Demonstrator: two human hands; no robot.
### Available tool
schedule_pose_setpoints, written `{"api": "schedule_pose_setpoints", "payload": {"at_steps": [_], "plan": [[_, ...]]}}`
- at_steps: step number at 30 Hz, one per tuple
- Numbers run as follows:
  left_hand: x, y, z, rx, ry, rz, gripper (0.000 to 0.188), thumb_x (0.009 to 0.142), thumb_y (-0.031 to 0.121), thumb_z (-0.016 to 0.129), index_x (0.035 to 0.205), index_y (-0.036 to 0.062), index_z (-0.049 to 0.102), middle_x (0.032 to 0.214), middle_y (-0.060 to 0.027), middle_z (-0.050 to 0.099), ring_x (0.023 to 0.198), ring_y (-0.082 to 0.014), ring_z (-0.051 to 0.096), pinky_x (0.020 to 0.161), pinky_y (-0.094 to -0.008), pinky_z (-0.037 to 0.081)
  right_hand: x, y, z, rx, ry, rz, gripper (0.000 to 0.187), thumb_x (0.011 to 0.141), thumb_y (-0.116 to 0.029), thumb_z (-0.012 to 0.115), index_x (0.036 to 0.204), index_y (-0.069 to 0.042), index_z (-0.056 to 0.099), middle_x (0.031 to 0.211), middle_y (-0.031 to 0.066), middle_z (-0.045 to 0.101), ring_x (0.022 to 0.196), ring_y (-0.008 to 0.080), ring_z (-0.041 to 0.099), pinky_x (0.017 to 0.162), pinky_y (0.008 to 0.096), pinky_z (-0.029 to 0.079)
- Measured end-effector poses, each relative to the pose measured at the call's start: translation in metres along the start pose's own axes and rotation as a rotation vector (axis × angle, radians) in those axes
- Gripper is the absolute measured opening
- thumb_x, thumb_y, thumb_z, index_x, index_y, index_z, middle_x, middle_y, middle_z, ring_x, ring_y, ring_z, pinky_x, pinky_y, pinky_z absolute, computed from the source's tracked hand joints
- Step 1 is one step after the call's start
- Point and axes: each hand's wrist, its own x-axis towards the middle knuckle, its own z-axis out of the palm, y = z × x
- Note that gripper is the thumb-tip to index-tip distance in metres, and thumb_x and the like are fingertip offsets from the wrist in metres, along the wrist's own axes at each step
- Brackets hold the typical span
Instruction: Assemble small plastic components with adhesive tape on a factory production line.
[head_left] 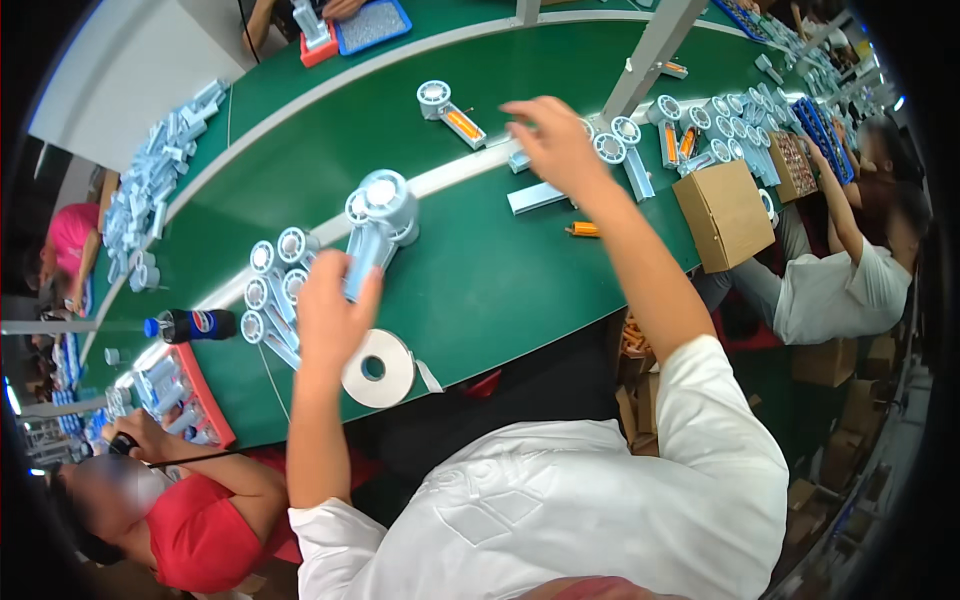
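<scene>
My left hand is closed round the handle of a light blue handheld fan; another fan head shows close beside it, and I cannot tell whether that one is held too. Over the far side of the green table, my right hand has its thumb and fingers apart with nothing between them. Left of its fingertips lies a fan with an open handle, an orange battery inside. Below the right hand are a light blue handle piece and a loose orange battery.
Several fans lie left of my left hand. A roll of white tape rests near the front edge. A cola bottle and a red tray are further left. On the right stands a cardboard box, with co-workers beyond.
</scene>
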Motion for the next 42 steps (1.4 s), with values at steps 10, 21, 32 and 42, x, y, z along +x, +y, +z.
{"api": "schedule_pose_setpoints", "payload": {"at_steps": [10, 21, 32, 42], "plan": [[-0.089, 0.059, 0.106, 0.062, -0.008, -0.109, 0.033, 0.09, 0.028, 0.078, 0.1, 0.0037, 0.058, 0.089, -0.0129, 0.06, 0.073, -0.0325, 0.06, 0.066, -0.0433, 0.052, -0.143, 0.072, -0.086, -0.349, -0.162, 0.089, 0.02, 0.095, -0.018, 0.076, 0.106, -0.001, 0.075, 0.09, 0.0049, 0.071, 0.073, 0.0152, 0.06, 0.069, 0.0289, 0.052], [-0.142, 0.074, 0.093, -0.164, -0.014, 0.06, 0.02, 0.092, 0.022, 0.078, 0.096, 0.0063, 0.068, 0.089, -0.0047, 0.06, 0.074, -0.0238, 0.06, 0.071, -0.0324, 0.05, -0.105, 0.061, -0.107, -0.206, -0.678, 0.563, 0.023, 0.096, -0.021, 0.074, 0.111, -0.003, 0.075, 0.098, 0.007, 0.071, 0.079, 0.0202, 0.065, 0.075, 0.0319, 0.055], [-0.122, 0.107, 0.11, -0.671, -0.209, 0.093, 0.007, 0.094, 0.012, 0.073, 0.095, 0.0058, 0.069, 0.089, -0.0033, 0.061, 0.076, -0.0181, 0.058, 0.072, -0.0299, 0.049, -0.142, 0.066, -0.108, 0.101, -0.191, 0.475, 0.011, 0.099, -0.012, 0.067, 0.102, -0.001, 0.069, 0.091, 0.0065, 0.065, 0.077, 0.0166, 0.06, 0.074, 0.0294, 0.05], [-0.071, 0.163, 0.151, -1.68, -0.325, -0.413, 0.033, 0.1, 0.018, 0.073, 0.126, -0.0019, 0.066, 0.127, -0.0134, 0.065, 0.106, -0.0176, 0.065, 0.09, -0.029, 0.053, -0.161, -0.077, -0.109, 1.372, -0.018, 0.426, 0.005, 0.102, -0.008, 0.053, 0.098, -0.007, 0.05, 0.082, 0.0053, 0.051, 0.081, 0.0169, 0.048, 0.076, 0.0294, 0.04]]}}
